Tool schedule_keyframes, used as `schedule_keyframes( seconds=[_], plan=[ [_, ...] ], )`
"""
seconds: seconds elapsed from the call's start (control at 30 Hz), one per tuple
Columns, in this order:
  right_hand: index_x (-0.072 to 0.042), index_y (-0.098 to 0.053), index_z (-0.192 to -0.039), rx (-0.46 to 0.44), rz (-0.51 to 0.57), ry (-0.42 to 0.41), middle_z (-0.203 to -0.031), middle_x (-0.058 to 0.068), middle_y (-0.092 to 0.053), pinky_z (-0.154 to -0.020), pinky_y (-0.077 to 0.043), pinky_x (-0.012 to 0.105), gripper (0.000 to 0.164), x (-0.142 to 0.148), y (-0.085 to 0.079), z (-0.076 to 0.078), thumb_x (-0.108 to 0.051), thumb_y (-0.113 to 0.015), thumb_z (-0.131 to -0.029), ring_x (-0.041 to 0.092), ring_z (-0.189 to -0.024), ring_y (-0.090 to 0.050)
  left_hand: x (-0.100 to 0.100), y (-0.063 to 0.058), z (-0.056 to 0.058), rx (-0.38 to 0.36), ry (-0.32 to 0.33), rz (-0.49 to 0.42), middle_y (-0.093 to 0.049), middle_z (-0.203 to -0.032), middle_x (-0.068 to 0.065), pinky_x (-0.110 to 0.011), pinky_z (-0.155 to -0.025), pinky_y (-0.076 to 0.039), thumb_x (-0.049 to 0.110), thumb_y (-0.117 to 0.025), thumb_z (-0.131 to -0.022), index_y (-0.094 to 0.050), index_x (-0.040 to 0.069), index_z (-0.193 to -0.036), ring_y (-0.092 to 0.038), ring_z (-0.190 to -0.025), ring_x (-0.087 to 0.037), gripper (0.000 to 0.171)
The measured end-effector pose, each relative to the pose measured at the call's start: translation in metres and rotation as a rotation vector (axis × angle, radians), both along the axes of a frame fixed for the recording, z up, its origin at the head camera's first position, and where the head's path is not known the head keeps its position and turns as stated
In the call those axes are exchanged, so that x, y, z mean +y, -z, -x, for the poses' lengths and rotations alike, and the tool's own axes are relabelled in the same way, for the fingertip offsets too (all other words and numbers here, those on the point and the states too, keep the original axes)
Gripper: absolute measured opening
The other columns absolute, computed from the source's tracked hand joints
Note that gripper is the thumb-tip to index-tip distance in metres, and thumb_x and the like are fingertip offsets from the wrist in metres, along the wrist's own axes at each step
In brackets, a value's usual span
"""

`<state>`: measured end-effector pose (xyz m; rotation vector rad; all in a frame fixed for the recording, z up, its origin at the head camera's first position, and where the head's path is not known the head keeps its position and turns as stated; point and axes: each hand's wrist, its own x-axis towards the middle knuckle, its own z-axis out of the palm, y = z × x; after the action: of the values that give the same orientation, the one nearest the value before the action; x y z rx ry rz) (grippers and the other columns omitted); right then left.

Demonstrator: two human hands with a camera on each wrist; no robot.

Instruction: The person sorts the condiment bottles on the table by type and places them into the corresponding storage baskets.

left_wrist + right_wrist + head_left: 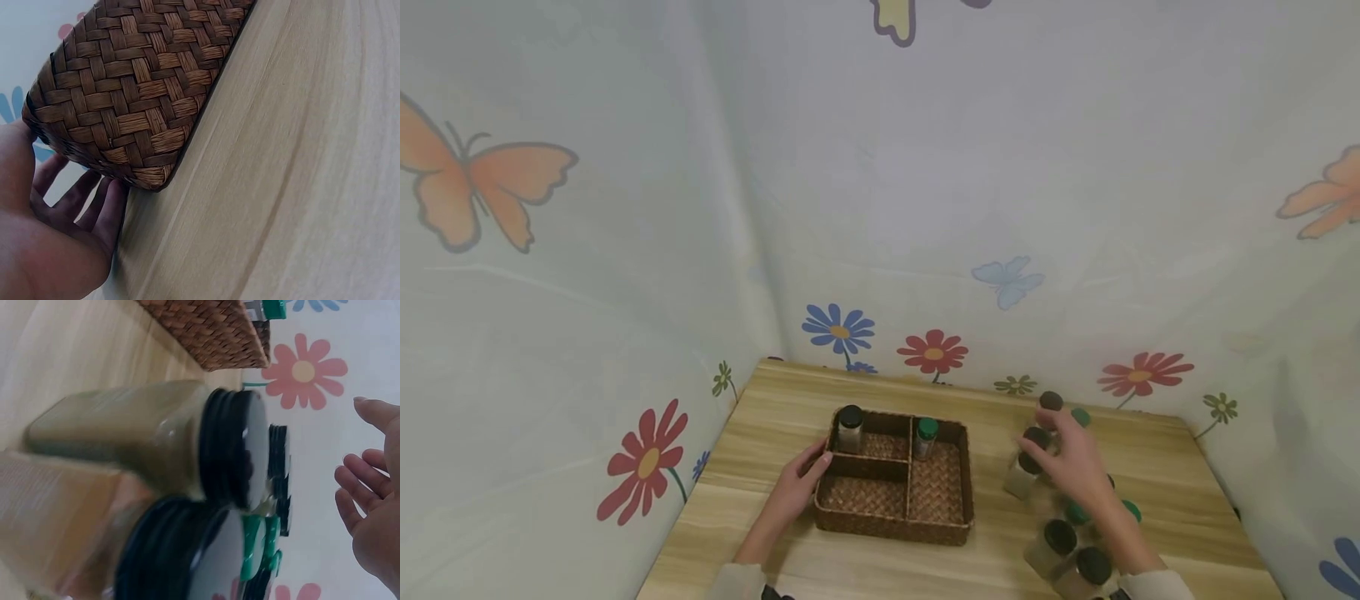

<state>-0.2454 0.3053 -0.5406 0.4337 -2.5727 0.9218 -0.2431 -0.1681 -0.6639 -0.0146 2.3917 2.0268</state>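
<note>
A brown woven basket (892,533) with three compartments sits on the table. My left hand (793,490) holds its left side, thumb at the rim and fingers against the outer wall; the left wrist view shows this hand (69,231) at the basket corner (131,119). Inside, a black-lidded jar (850,429) stands in the back left compartment and a green-lidded jar (927,439) at the back of the right one. Over a group of jars on the right hovers my right hand (1075,462), thumb and fingers apart; in the right wrist view that hand (378,494) holds nothing.
Nearest the front right stand black-lidded jars (1051,548), with several more black and green lids behind, partly hidden by the right arm. The wooden table (737,467) meets a flowered cloth wall (887,208) at its back and sides.
</note>
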Motion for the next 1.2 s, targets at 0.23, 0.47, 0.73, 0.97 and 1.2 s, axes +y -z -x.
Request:
schedule_keyframes(
  seconds=[0.23, 0.47, 0.73, 0.97, 1.2],
  plan=[
    [0.007, -0.059, -0.139, -0.055, -0.031, 0.012, -0.132, 0.026, -0.066, -0.096, -0.054, 0.062, 0.060, 0.013, 0.008, -0.005, -0.028, -0.082, -0.096, 0.045, -0.120, -0.064, 0.000, 0.002, 0.001, -0.028, -0.013, 0.002, -0.050, -0.160, -0.016, -0.055, -0.118, -0.040, 0.051, -0.064, -0.105, -0.052, 0.015, -0.158, -0.048, -0.146, -0.039, 0.065],
    [0.008, -0.057, -0.140, -0.113, -0.030, 0.023, -0.133, 0.026, -0.064, -0.100, -0.050, 0.064, 0.062, 0.020, 0.014, -0.008, -0.031, -0.081, -0.097, 0.045, -0.122, -0.061, 0.000, 0.004, 0.003, -0.030, -0.009, 0.006, -0.049, -0.161, -0.015, -0.055, -0.118, -0.039, 0.051, -0.063, -0.105, -0.051, 0.014, -0.159, -0.047, -0.146, -0.038, 0.067],
    [0.009, -0.058, -0.138, -0.113, -0.022, 0.022, -0.129, 0.026, -0.066, -0.101, -0.049, 0.066, 0.062, 0.022, 0.017, -0.009, -0.029, -0.083, -0.095, 0.047, -0.121, -0.062, 0.000, 0.004, 0.004, -0.025, -0.014, 0.013, -0.048, -0.161, -0.014, -0.054, -0.120, -0.037, 0.047, -0.063, -0.106, -0.051, 0.015, -0.159, -0.046, -0.147, -0.037, 0.063],
    [0.009, -0.058, -0.138, -0.114, -0.030, 0.027, -0.129, 0.028, -0.066, -0.099, -0.050, 0.066, 0.064, 0.022, 0.023, -0.009, -0.028, -0.084, -0.094, 0.048, -0.121, -0.062, 0.000, 0.007, 0.005, -0.008, -0.011, 0.023, -0.050, -0.160, -0.014, -0.053, -0.120, -0.038, 0.051, -0.064, -0.105, -0.052, 0.015, -0.158, -0.047, -0.147, -0.036, 0.066],
    [0.011, -0.056, -0.139, -0.130, -0.044, 0.031, -0.129, 0.029, -0.064, -0.098, -0.050, 0.067, 0.066, 0.022, 0.028, -0.006, -0.027, -0.084, -0.094, 0.049, -0.121, -0.060, 0.000, 0.008, 0.005, -0.002, 0.000, 0.007, -0.050, -0.160, -0.015, -0.054, -0.119, -0.039, 0.051, -0.064, -0.105, -0.051, 0.014, -0.159, -0.047, -0.147, -0.037, 0.066]
  ],
)
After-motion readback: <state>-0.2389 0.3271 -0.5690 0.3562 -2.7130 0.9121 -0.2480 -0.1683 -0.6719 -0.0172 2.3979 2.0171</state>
